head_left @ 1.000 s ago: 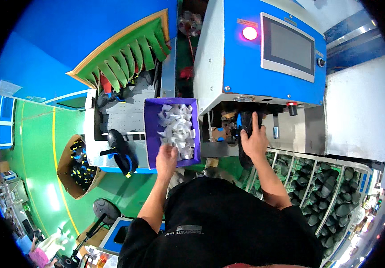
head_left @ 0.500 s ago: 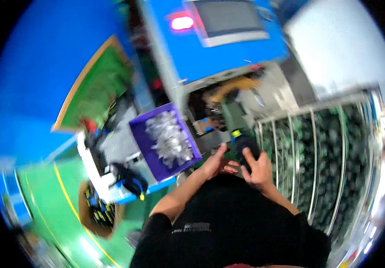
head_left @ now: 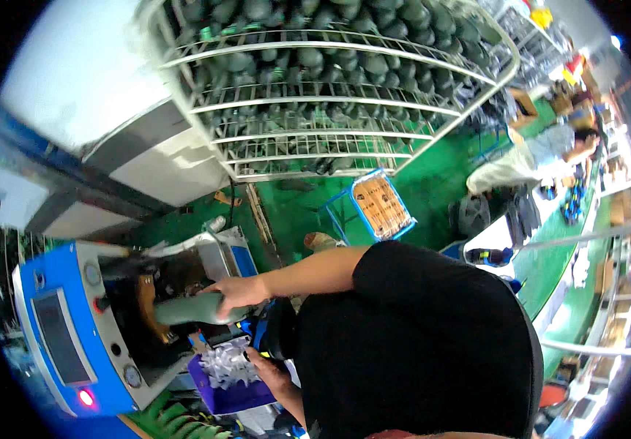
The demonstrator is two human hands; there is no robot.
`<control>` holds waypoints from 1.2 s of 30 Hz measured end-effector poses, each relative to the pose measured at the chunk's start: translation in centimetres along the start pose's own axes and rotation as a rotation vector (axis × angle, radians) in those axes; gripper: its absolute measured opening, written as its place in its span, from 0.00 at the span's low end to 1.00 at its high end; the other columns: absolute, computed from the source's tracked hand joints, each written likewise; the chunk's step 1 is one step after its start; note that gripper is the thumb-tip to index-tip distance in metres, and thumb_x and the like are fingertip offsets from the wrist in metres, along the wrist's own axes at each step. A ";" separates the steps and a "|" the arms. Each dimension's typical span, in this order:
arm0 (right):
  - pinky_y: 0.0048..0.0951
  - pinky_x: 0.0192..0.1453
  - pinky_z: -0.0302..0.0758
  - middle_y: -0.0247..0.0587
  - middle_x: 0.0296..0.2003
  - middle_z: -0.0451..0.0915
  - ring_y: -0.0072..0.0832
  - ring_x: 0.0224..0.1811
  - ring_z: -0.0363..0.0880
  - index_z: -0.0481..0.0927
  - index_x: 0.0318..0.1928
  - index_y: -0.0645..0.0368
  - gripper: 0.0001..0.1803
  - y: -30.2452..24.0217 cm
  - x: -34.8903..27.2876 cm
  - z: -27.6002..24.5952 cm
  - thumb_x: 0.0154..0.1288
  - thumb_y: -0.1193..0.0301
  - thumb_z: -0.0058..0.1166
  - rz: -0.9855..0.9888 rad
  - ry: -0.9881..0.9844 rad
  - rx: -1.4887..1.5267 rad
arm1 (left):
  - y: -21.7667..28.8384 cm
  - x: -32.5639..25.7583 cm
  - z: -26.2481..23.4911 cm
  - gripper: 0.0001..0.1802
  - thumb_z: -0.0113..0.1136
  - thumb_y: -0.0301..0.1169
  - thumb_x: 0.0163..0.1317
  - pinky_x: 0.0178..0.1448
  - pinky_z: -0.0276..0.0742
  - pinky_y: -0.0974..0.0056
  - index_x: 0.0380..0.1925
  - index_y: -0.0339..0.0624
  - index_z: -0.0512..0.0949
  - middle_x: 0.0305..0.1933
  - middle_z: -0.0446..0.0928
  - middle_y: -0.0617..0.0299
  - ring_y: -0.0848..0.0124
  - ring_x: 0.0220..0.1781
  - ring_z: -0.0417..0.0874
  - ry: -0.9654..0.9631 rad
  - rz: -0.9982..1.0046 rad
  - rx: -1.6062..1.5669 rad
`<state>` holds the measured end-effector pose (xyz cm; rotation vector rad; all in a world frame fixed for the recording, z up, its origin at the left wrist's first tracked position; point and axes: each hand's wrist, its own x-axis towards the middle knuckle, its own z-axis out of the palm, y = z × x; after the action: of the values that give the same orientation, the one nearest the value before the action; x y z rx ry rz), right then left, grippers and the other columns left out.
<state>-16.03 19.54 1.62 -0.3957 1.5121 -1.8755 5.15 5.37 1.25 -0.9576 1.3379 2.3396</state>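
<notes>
My right hand (head_left: 239, 294) is closed round the near end of a dark green shoe last (head_left: 189, 309), which reaches into the opening of the blue and white machine (head_left: 74, 329). My left hand (head_left: 273, 374) is lower in the view, its fingers at a black shoe upper (head_left: 279, 331) with blue parts, close to my body. The upper seems held there, though much of my left grip is hidden. Just beyond that hand, a purple bin (head_left: 231, 399) contains several crumpled silvery-white pieces (head_left: 224, 366).
A metal rack (head_left: 323, 99) full of dark green lasts stands at the top. Near it is a blue-framed stool (head_left: 380, 205) with a brown cardboard top. At the right, a person (head_left: 539, 157) is by a long green worktable (head_left: 550, 256). A red light (head_left: 86, 397) glows on the machine.
My view has swung to the right, so the machine is now at the left and the rack on top. My right hand has gone from the black shoe upper to the green last.
</notes>
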 end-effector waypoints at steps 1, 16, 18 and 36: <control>0.38 0.57 0.79 0.47 0.55 0.83 0.38 0.50 0.83 0.66 0.77 0.53 0.50 0.4 -1.6 -3.1 0.51 0.67 0.72 -0.074 0.004 -0.120 | 1.0 -0.5 1.9 0.46 0.58 0.66 0.68 0.64 0.75 0.56 0.61 0.27 0.73 0.58 0.79 0.50 0.60 0.56 0.80 0.080 0.020 0.154; 0.55 0.57 0.78 0.68 0.59 0.74 0.64 0.55 0.78 0.50 0.81 0.50 0.45 8.5 -45.7 -44.9 0.68 0.72 0.57 0.430 1.895 -0.574 | 2.4 11.0 28.4 0.43 0.65 0.55 0.63 0.55 0.73 0.58 0.60 0.22 0.74 0.50 0.79 0.49 0.61 0.50 0.78 0.181 -0.042 1.137; 0.56 0.59 0.79 0.66 0.59 0.75 0.64 0.57 0.78 0.51 0.81 0.48 0.44 8.0 -49.0 -49.5 0.68 0.73 0.56 0.351 1.992 -0.633 | 1.7 10.9 31.1 0.40 0.65 0.54 0.63 0.53 0.74 0.58 0.59 0.26 0.74 0.49 0.79 0.51 0.61 0.50 0.79 0.118 -0.035 1.115; 0.45 0.41 0.85 0.45 0.47 0.88 0.39 0.42 0.86 0.86 0.54 0.57 0.17 13.3 -47.3 -66.4 0.72 0.61 0.60 0.624 2.039 -0.586 | 3.0 5.3 31.5 0.39 0.74 0.54 0.57 0.56 0.80 0.60 0.55 0.29 0.80 0.47 0.84 0.46 0.59 0.50 0.86 0.089 0.027 1.295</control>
<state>-18.93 98.95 -20.85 2.1076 2.6815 -0.8003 -13.20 29.96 10.76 -0.5548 2.3226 0.9476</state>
